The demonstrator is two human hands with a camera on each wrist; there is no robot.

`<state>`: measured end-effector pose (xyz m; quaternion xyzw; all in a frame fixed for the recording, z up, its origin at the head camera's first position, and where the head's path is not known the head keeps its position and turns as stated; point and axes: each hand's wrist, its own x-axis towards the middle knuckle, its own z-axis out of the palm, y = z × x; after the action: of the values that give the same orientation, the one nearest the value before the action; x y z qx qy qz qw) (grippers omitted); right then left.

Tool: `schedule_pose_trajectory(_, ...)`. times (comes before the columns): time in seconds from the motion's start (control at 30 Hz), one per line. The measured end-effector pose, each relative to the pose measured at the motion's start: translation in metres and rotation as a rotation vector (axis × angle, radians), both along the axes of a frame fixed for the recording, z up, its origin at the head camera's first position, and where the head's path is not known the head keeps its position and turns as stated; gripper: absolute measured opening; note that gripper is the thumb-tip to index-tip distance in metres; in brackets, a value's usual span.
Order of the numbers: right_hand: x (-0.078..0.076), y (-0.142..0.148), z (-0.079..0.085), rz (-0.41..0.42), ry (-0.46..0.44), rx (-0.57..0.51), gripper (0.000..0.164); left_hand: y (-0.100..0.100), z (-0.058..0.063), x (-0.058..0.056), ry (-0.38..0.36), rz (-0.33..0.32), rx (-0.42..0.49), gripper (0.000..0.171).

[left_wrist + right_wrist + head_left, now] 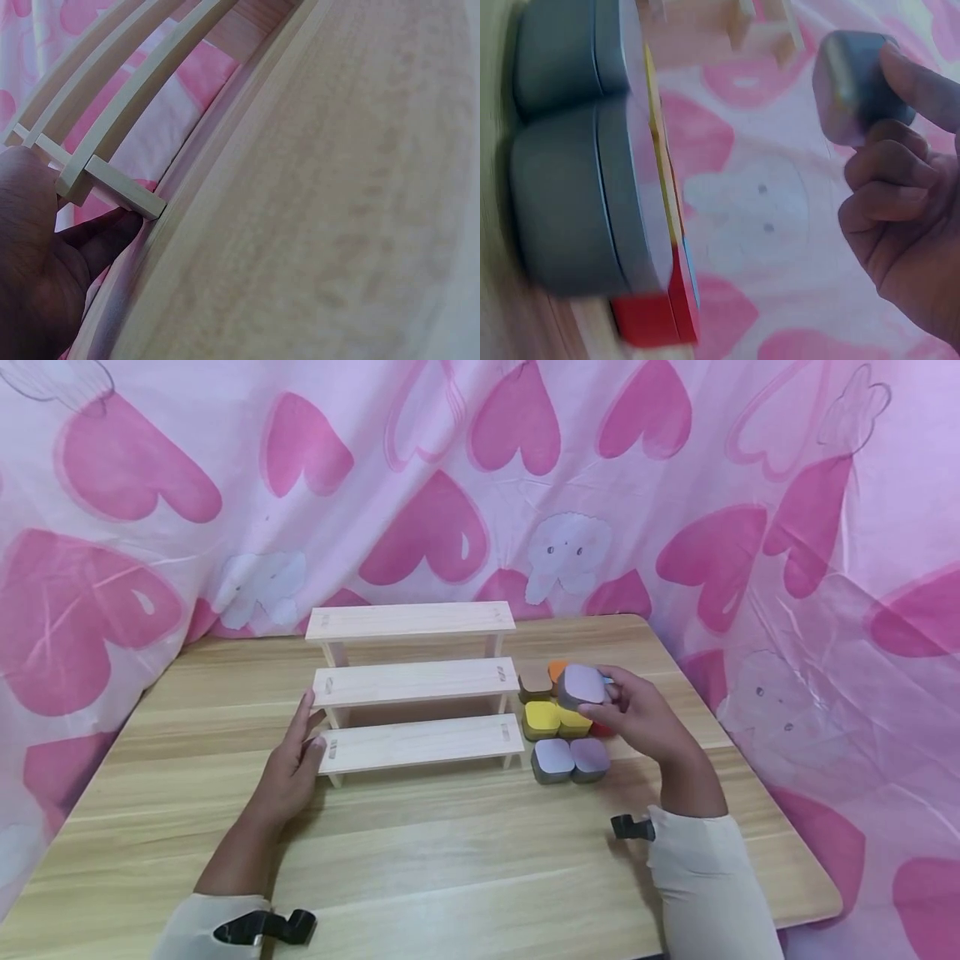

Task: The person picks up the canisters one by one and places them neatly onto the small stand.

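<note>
A three-step wooden stand [416,681] stands on the table. My left hand [288,768] holds its left end, the thumb at the lowest board and a finger reaching the middle board; in the left wrist view fingers [112,232] touch a leg. My right hand [641,714] pinches a small rounded-square tin [582,685] with a lavender lid, raised above the other tins. The right wrist view shows that tin's grey side [859,86] between thumb and fingers. Below lie yellow tins [542,720], a lavender tin [552,760] and a mauve tin [590,759].
Behind the raised tin are a brown tin [536,682] and an orange tin [557,670], both partly hidden. A red tin [656,319] sits beside the yellow ones. Pink heart-patterned cloth [420,535] hangs behind and right of the wooden table [450,877].
</note>
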<state>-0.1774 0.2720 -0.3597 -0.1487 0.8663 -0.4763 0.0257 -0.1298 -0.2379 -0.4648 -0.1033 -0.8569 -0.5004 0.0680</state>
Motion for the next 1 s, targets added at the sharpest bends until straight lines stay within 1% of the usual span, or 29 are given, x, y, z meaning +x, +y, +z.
schedule_pose_trajectory(0.1, -0.004, -0.011, 0.004, -0.012, -0.024, -0.044, 0.052, 0.0, 0.0, 0.0, -0.004, 0.0, 0.005, 0.076)
schedule_pose_trajectory(0.27, -0.01, -0.027, 0.01, -0.018, -0.029, -0.116, 0.052, 0.001, 0.001, -0.001, -0.012, -0.002, 0.011, 0.076)
schedule_pose_trajectory(0.47, -0.018, -0.048, 0.019, -0.018, -0.067, -0.129, 0.058, 0.0, 0.001, -0.001, -0.037, 0.004, 0.012, 0.078)
schedule_pose_trajectory(0.53, -0.02, -0.057, 0.024, -0.002, -0.087, -0.145, 0.059, 0.0, 0.001, -0.001, -0.032, 0.002, 0.014, 0.078)
schedule_pose_trajectory(0.63, -0.023, -0.075, 0.028, 0.043, -0.111, -0.194, 0.06, -0.001, 0.001, -0.001, -0.023, 0.002, 0.019, 0.078)
schedule_pose_trajectory(0.7, -0.025, -0.087, 0.03, 0.073, -0.114, -0.206, 0.061, -0.002, 0.001, 0.0, -0.023, 0.004, 0.021, 0.078)
schedule_pose_trajectory(1.0, -0.034, -0.132, 0.031, 0.181, -0.026, -0.182, 0.059, -0.001, -0.001, 0.001, -0.021, -0.002, 0.029, 0.078)
